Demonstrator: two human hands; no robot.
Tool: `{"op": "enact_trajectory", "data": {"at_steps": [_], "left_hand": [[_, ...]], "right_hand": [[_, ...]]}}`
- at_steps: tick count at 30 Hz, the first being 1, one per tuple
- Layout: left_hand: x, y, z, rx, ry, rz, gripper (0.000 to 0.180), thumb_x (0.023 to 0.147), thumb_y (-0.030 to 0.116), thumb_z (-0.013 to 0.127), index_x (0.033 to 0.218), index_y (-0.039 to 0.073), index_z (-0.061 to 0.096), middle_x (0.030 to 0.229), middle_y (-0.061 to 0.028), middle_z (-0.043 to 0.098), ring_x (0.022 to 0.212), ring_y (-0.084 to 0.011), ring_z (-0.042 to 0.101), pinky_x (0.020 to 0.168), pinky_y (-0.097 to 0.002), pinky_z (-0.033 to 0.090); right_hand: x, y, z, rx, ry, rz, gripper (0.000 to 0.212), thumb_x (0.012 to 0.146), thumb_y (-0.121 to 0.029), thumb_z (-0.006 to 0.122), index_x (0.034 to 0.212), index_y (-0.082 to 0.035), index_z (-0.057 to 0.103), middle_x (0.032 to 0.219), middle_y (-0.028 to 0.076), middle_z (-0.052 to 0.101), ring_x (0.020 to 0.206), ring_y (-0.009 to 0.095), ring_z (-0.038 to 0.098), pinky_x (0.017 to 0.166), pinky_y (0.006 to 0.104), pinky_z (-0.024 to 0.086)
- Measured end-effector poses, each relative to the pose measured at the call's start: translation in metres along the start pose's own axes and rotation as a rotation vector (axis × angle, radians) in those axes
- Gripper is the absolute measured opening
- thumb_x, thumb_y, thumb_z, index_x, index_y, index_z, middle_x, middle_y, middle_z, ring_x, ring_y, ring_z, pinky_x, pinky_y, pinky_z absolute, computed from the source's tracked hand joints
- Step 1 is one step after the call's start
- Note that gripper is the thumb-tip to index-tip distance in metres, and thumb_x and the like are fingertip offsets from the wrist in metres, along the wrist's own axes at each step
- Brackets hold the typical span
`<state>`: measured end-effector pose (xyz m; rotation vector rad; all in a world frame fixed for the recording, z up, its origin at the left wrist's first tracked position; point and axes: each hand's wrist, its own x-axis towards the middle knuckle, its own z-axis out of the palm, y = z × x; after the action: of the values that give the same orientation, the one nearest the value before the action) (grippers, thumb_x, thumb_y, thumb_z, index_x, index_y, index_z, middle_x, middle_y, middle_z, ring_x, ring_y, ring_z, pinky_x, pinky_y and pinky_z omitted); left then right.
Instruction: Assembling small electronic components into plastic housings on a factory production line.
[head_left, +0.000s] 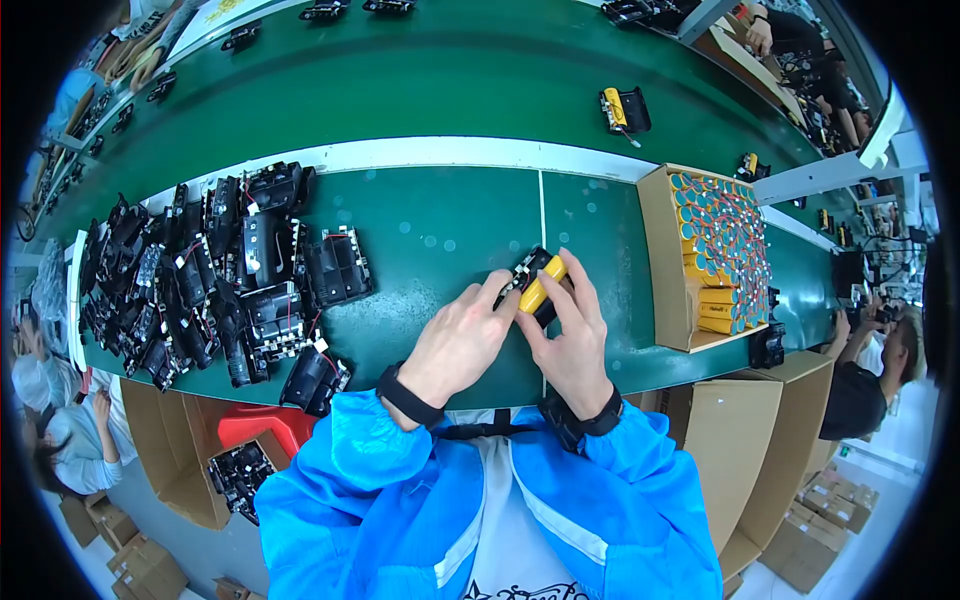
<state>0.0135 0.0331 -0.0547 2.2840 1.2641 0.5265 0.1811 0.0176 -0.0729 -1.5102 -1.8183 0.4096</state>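
Note:
Over the middle of the green bench, my left hand (pixel 462 335) grips a black plastic housing (pixel 531 266) with a circuit board along its side. My right hand (pixel 573 335) pinches a yellow cylindrical battery (pixel 541 284) between thumb and fingers, tilted against the housing. The left fingertips also lie close to the battery's lower end. How far the battery sits inside the housing is hidden by my fingers. On the left lies a heap of similar black housings (pixel 265 245) with boards and wires. To the right stands a cardboard box of yellow batteries (pixel 718 310), many upright with teal ends and red wires.
Beyond a white rail (pixel 430 152) runs a green conveyor belt (pixel 440 85) carrying housings, one with a yellow battery (pixel 614 108). Open cardboard boxes (pixel 735 440) stand below the bench's right edge. A red bin (pixel 262 428) and another carton (pixel 165 450) are at lower left. Other people work on both sides.

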Motion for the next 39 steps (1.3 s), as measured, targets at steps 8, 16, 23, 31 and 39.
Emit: {"op": "enact_trajectory", "data": {"at_steps": [8,16,23,31,39], "left_hand": [[-0.004,-0.005,-0.006,-0.305,0.077,-0.090,0.037,0.081,0.002,0.065,0.117,-0.003,0.060,0.116,-0.0194,0.063,0.089,-0.0353,0.067,0.076,-0.0416,0.056],[0.035,-0.015,0.019,-0.309,0.038,-0.287,0.042,0.075,0.015,0.076,0.111,-0.002,0.063,0.105,-0.0218,0.067,0.087,-0.0378,0.067,0.072,-0.0423,0.054],[0.059,-0.009,0.009,-0.307,-0.191,-0.468,0.038,0.074,0.018,0.077,0.105,0.000,0.064,0.084,-0.0177,0.068,0.078,-0.0337,0.068,0.070,-0.0406,0.053],[0.082,-0.001,0.010,-0.027,-0.073,-0.264,0.040,0.067,0.029,0.080,0.091,-0.001,0.069,0.075,-0.0165,0.068,0.071,-0.0309,0.068,0.065,-0.0397,0.053],[0.215,-0.070,-0.014,0.001,0.063,-0.497,0.041,0.068,0.037,0.078,0.074,-0.003,0.072,0.068,-0.0161,0.069,0.067,-0.0282,0.069,0.066,-0.0384,0.054]], "right_hand": [[0.004,-0.009,0.000,-0.038,-0.065,-0.015,0.050,0.068,0.002,0.079,0.114,0.002,0.062,0.137,0.024,0.048,0.121,0.041,0.053,0.097,0.0440,0.049],[-0.001,-0.001,0.010,-0.056,-0.014,-0.043,0.046,0.070,0.004,0.074,0.113,0.001,0.061,0.139,0.026,0.046,0.123,0.044,0.051,0.099,0.0456,0.047],[-0.001,-0.004,-0.023,0.074,0.027,0.024,0.036,0.074,0.003,0.071,0.109,-0.001,0.063,0.126,0.021,0.058,0.119,0.039,0.055,0.099,0.0448,0.047],[0.027,0.079,-0.167,-0.502,0.265,0.051,0.025,0.070,-0.010,0.080,0.093,-0.008,0.071,0.102,0.009,0.061,0.101,0.029,0.055,0.088,0.0403,0.043],[0.033,0.105,-0.148,-0.580,0.133,0.140,0.034,0.061,-0.016,0.086,0.092,-0.010,0.072,0.103,0.008,0.054,0.105,0.030,0.047,0.088,0.0442,0.038]]}}
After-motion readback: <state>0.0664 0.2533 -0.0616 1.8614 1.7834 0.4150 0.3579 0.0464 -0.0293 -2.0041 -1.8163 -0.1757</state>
